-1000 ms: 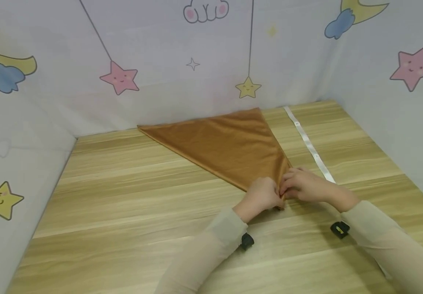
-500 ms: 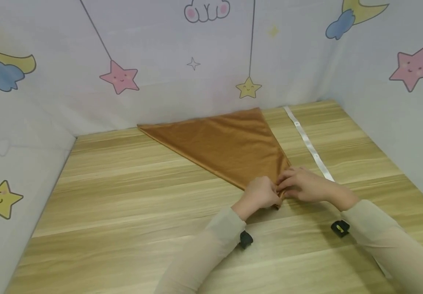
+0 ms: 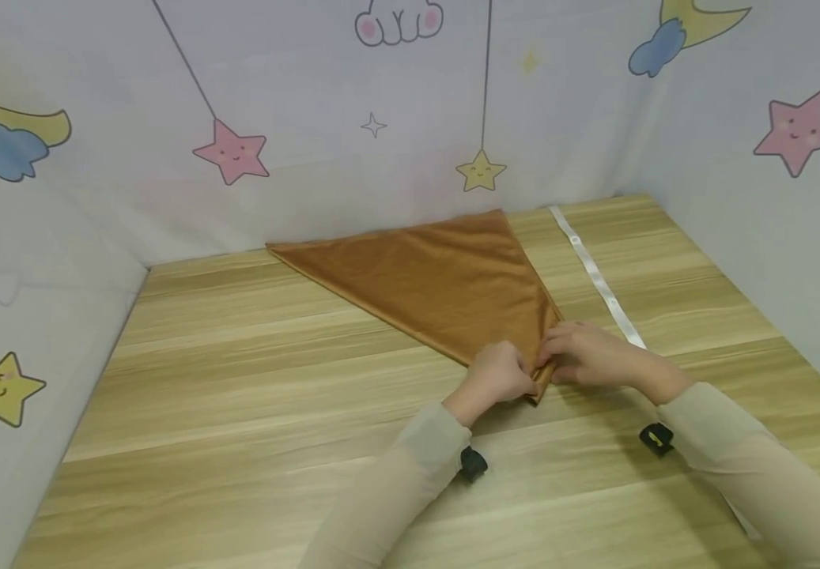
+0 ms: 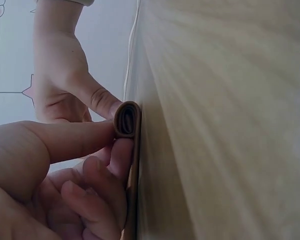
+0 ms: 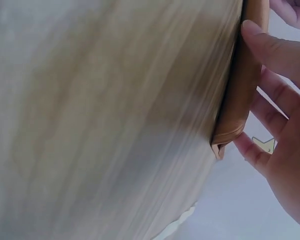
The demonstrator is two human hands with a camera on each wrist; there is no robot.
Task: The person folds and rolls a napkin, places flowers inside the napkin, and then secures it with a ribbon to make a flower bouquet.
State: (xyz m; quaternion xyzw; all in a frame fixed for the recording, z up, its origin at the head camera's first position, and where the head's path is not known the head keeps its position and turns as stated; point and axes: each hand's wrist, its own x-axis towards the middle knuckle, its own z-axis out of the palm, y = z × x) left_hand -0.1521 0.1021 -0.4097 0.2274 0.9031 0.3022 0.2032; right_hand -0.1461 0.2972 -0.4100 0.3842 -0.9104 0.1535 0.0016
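A brown cloth (image 3: 424, 284), satiny and lying in a roughly triangular shape, covers the back middle of the table. Its near right edge is turned into a tight roll (image 5: 240, 95); the spiral end of that roll (image 4: 126, 120) faces the left wrist view. My left hand (image 3: 496, 371) pinches the roll near its front end, thumb on one side and curled fingers beneath. Farther along it, my right hand (image 3: 591, 354) holds the same roll, with the thumb (image 5: 260, 42) laid over it and the fingers on the other side. Some left fingertips are hidden in the head view.
A white strip with round marks (image 3: 598, 276) runs down the right part of the wood-grain table (image 3: 239, 411), passing under the right forearm. Printed curtains (image 3: 338, 158) stand behind and at both sides. Black wrist mounts (image 3: 657, 438) show below the sleeves.
Both hands have shifted slightly left with the rolled edge, the left hand a little more. The front tip of the cloth has moved left too; the far part has stayed in place.
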